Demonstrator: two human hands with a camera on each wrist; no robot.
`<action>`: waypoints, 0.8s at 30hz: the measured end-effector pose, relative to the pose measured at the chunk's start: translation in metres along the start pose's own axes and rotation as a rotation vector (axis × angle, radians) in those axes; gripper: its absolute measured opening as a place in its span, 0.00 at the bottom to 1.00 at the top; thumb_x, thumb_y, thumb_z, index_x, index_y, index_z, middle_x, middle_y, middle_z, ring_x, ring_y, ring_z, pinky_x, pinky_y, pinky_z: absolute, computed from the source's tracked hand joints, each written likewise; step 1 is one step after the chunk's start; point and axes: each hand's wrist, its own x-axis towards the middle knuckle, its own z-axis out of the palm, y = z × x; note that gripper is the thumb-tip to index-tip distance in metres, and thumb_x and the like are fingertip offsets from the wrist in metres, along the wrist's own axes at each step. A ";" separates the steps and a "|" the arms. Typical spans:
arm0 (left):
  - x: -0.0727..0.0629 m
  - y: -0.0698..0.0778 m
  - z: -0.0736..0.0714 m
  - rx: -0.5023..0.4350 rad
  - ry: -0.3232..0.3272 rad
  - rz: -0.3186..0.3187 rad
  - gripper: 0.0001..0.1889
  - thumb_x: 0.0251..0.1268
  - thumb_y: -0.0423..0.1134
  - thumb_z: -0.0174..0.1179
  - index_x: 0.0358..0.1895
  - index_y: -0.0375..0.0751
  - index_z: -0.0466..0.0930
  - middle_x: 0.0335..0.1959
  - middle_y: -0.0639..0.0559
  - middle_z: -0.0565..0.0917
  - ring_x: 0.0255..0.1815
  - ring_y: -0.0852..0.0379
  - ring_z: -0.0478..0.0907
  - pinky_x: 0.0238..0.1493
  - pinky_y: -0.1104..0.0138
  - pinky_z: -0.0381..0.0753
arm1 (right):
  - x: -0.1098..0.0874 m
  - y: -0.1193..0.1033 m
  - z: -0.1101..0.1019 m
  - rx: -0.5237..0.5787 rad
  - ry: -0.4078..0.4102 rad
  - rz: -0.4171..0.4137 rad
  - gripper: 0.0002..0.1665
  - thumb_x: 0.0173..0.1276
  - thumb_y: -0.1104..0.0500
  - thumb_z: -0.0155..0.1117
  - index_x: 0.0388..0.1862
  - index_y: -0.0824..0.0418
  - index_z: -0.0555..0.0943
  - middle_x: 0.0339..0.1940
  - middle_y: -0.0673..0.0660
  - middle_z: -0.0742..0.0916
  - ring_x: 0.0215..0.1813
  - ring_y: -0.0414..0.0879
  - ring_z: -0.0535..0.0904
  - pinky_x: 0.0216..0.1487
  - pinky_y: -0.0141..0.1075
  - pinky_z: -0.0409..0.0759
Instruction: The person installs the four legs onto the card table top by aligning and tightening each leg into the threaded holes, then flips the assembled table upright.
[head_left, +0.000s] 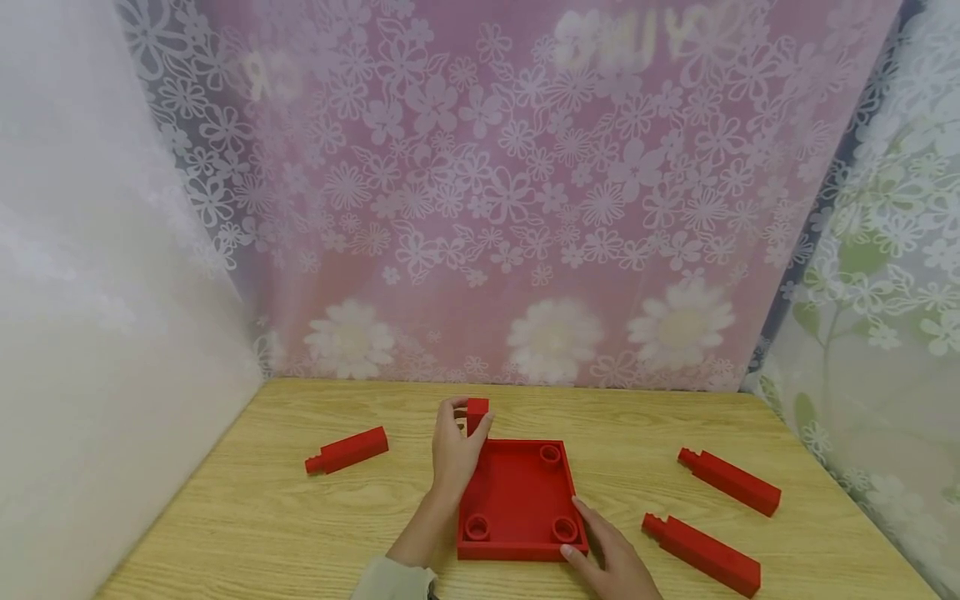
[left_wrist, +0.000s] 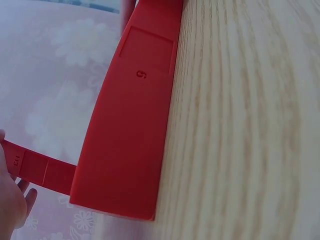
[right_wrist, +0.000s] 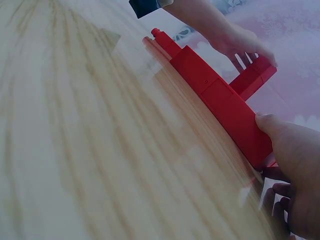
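A shallow red square tray (head_left: 517,492) lies on the table with round sockets showing in three of its corners. At its far left corner my left hand (head_left: 453,457) grips a red square post (head_left: 477,414) that stands upright; the post's lower end is hidden, so how it sits there cannot be told. My right hand (head_left: 615,562) holds the tray's near right corner, thumb on the front wall and fingers along the right side. In the left wrist view the post (left_wrist: 37,172) bears the raised mark 113, rising from the tray's side wall (left_wrist: 125,130).
One more red post (head_left: 348,452) with a stepped, narrow end lies left of the tray. Two similar posts, a farther one (head_left: 735,483) and a nearer one (head_left: 705,550), lie to the right. A flowered curtain (head_left: 487,208) hangs behind the wooden table (head_left: 262,517).
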 end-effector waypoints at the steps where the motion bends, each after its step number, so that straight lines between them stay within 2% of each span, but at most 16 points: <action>1: 0.000 0.000 0.000 0.003 0.004 0.004 0.23 0.57 0.43 0.64 0.51 0.37 0.69 0.43 0.50 0.74 0.44 0.52 0.72 0.45 0.56 0.73 | 0.000 0.000 0.000 -0.002 0.000 0.001 0.47 0.57 0.34 0.60 0.69 0.56 0.63 0.63 0.63 0.70 0.63 0.64 0.63 0.55 0.60 0.63; 9: 0.001 -0.002 0.000 0.017 0.000 0.013 0.19 0.58 0.43 0.64 0.50 0.41 0.72 0.42 0.52 0.75 0.41 0.54 0.73 0.43 0.58 0.75 | 0.000 -0.003 -0.001 0.000 -0.001 0.010 0.46 0.57 0.34 0.60 0.69 0.57 0.63 0.63 0.64 0.70 0.63 0.64 0.63 0.54 0.61 0.63; 18: 0.003 -0.005 0.000 0.009 0.041 0.085 0.17 0.56 0.42 0.66 0.46 0.41 0.75 0.40 0.52 0.77 0.39 0.54 0.74 0.40 0.58 0.76 | 0.000 -0.003 -0.002 -0.001 -0.002 0.001 0.46 0.57 0.35 0.60 0.69 0.58 0.63 0.63 0.64 0.71 0.63 0.64 0.63 0.55 0.61 0.63; 24: 0.001 -0.006 -0.001 0.001 0.009 0.040 0.19 0.56 0.44 0.65 0.49 0.42 0.73 0.42 0.53 0.76 0.40 0.55 0.73 0.39 0.60 0.76 | 0.000 -0.003 -0.001 0.002 -0.007 0.002 0.46 0.57 0.35 0.60 0.69 0.58 0.63 0.63 0.64 0.71 0.63 0.64 0.63 0.55 0.60 0.63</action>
